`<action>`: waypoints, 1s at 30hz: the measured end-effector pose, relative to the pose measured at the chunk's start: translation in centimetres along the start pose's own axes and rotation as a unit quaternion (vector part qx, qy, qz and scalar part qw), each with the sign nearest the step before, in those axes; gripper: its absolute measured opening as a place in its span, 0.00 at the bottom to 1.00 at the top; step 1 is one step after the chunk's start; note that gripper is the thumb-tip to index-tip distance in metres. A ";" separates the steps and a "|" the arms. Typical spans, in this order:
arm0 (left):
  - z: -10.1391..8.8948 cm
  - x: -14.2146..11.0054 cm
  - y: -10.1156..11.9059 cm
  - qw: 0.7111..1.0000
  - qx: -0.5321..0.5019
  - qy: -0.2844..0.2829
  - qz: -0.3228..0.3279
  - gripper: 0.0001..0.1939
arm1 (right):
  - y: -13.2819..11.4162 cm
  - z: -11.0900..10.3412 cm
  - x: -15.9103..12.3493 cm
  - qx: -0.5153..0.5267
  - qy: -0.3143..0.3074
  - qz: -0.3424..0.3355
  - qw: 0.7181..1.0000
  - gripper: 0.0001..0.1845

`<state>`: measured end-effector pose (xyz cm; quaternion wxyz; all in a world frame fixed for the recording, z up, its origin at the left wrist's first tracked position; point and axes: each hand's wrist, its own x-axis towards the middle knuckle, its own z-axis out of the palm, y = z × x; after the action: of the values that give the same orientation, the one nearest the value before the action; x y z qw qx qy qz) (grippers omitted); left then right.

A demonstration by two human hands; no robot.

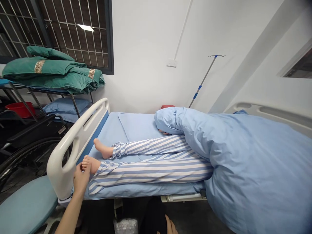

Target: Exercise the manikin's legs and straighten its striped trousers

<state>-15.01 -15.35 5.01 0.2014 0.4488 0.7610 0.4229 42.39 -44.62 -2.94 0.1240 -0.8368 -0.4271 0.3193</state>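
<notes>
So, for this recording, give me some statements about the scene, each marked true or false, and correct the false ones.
1. The left hand touches the toes of the nearer foot. True.
2. The blue quilt lies over the upper end of the striped trousers. True.
3. The nearer foot is under the quilt. False: it is bare and uncovered.
4. The right hand is on the farther foot. False: that hand is at the picture's bottom edge, apart from both feet.
5. Green bedding lies by the barred window. True.
6. The red bucket is at the picture's right edge. False: it is at the left.
</notes>
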 end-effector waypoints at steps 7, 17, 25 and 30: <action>-1.4 1.9 -0.6 0.965 0.234 -0.087 0.084 0.23 | 6.2 -6.5 3.5 0.013 -0.033 0.016 0.999 0.57; -2.6 3.9 0.7 0.927 0.313 -0.182 0.093 0.21 | -22.2 14.8 -3.4 -0.034 -0.083 -0.185 0.979 0.32; -3.4 4.4 1.7 0.917 0.305 -0.234 0.104 0.19 | -41.5 18.9 -4.6 0.055 -0.004 -0.467 0.883 0.28; -2.9 4.5 3.0 0.941 0.269 -0.160 0.127 0.23 | -49.1 16.4 -3.2 -0.058 0.019 -0.489 0.870 0.27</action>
<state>-17.79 -12.13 9.40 0.1370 0.6406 0.7411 0.1471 -0.75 -18.53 9.46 0.2240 -0.5322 -0.7972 0.1763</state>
